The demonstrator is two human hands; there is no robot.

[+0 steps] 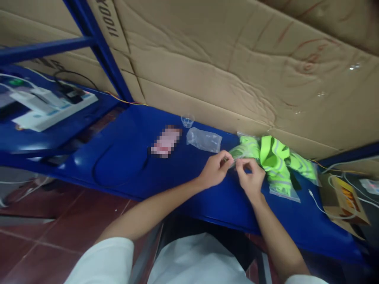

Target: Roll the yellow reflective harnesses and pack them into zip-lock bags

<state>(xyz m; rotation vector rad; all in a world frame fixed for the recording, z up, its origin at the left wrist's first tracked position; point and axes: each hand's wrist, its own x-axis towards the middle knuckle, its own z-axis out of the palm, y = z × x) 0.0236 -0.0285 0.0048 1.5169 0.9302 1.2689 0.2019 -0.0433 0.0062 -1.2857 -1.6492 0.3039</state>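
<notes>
My left hand (216,169) is closed in a pinch at the near edge of a clear plastic bag (237,152), which has a neon green reflective strap (249,145) in it. My right hand (251,175) pinches the same edge just to the right, the fingertips of both hands almost touching. Right beside the bag lies a looped neon green band (274,152) with grey reflective stripes. More green strap in a clear bag (284,191) rests below it, and another bagged strap (304,166) is farther right.
A flat clear bag (204,140), a small clear cup (187,120) and a blurred-out pink object (166,142) lie on the blue table (177,181). Cardboard (207,59) walls the back. A power strip (56,112) stands left; an open cardboard box (345,201) and white cable (318,205) are right.
</notes>
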